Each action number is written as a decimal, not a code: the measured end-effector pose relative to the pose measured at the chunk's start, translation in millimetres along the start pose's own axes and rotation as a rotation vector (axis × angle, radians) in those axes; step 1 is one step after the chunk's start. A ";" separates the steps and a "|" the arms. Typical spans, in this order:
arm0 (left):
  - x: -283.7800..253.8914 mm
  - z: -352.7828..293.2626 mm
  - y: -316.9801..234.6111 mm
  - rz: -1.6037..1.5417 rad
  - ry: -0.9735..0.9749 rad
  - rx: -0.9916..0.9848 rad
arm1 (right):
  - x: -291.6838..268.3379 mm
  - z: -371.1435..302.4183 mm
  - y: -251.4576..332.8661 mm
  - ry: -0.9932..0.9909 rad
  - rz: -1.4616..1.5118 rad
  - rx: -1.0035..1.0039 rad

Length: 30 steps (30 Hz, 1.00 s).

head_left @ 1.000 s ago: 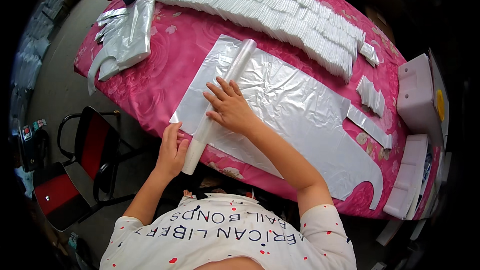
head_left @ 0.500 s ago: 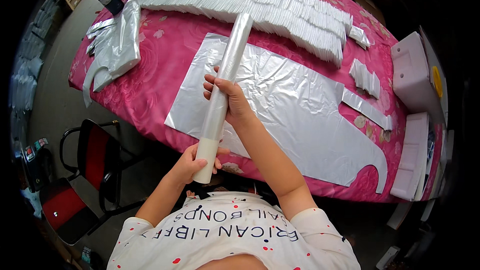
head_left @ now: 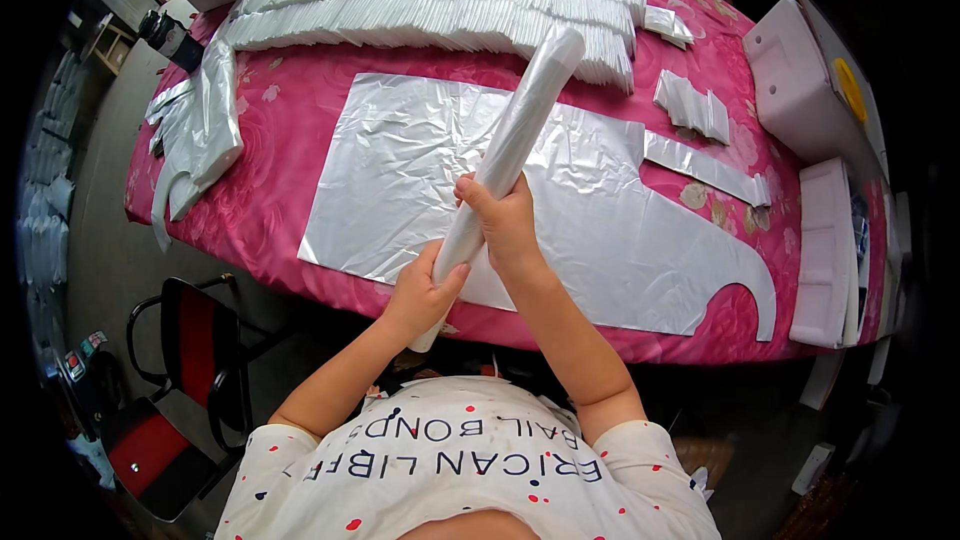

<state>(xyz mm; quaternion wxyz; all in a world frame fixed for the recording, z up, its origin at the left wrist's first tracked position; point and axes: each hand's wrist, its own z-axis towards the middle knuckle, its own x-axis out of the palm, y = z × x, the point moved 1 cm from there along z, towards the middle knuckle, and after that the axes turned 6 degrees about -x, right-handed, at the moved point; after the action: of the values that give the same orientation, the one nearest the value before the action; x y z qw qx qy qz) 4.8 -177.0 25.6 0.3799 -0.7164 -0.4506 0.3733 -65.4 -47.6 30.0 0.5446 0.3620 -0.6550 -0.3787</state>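
A long roll of shiny, translucent plastic film slants up and away from me above the table. My left hand is wrapped round its lower part, thumb on top. Higher up, my right hand grips it, thumb across the front and most fingers hidden behind. Beneath the roll, a large silvery plastic sheet lies flat and wrinkled, with a curved cutout and a narrow hooked end at the right, like an apron. A folded plastic strip lies along its right upper edge.
Long rows of folded white plastic line the far side of the pink flowered tablecloth. At left are a plastic bundle and a black cup. White foam boxes stand right; a red-black chair is at lower left.
The roll has tilted further right, its far end rising toward me. My left hand has slid up from its pale lower end, closer to my right hand. The view has shifted slightly.
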 end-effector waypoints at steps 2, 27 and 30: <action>1.5 -1.5 4.3 -0.073 0.139 -0.117 | -11.8 0.7 -2.5 0.000 -0.040 -0.011; -35.7 -42.7 62.8 -0.589 0.748 -0.586 | -134.3 66.4 41.2 0.424 -0.569 0.343; -38.1 -42.8 63.8 -0.566 0.735 -0.579 | -136.7 68.0 41.4 0.348 -0.603 0.244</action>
<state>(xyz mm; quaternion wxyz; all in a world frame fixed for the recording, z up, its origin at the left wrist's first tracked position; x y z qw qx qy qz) 53.4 -240.8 -4.8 0.3855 -0.7257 -0.5476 -0.1579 -115.3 99.2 -1.4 0.4646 0.6600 -0.4568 -0.3739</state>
